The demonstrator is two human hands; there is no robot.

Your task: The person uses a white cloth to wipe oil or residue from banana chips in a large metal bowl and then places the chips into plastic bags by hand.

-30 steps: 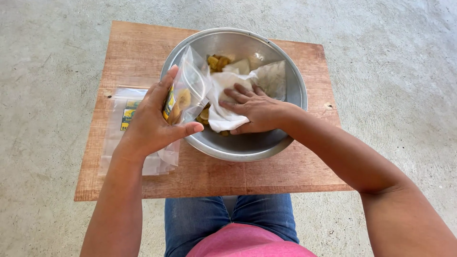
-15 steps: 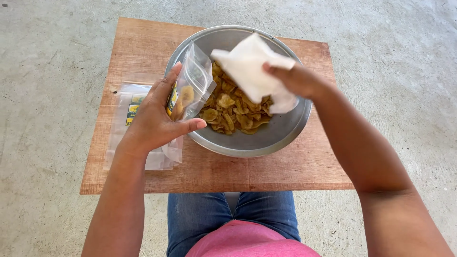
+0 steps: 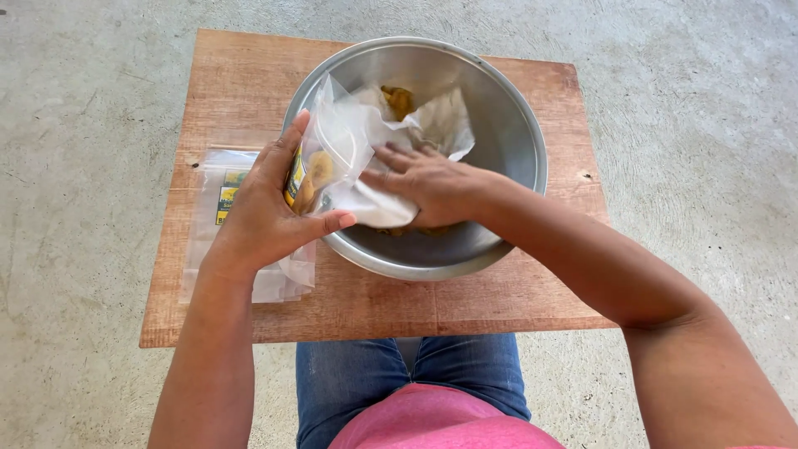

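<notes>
A large metal bowl [image 3: 515, 141] stands on a small wooden table [image 3: 241, 91]. My left hand [image 3: 270, 208] holds a clear plastic bag [image 3: 328, 150] with a yellow label upright at the bowl's left rim; yellow chips show inside it. My right hand [image 3: 428, 183] is inside the bowl, pressing down on a white sheet [image 3: 440, 125] that covers most of the yellow chips [image 3: 399, 98]. Only a few chips peek out at the far side.
A flat pile of empty clear bags with labels [image 3: 220, 208] lies on the table's left side, partly under my left hand. Grey concrete floor [image 3: 690, 91] surrounds the table. My blue-jeaned knees [image 3: 366, 374] sit under the near edge.
Half a second ago my right hand held the white sheet lifted above the bowl with the chips exposed. Now it has come back down into the bowl, and the sheet covers the chips again.
</notes>
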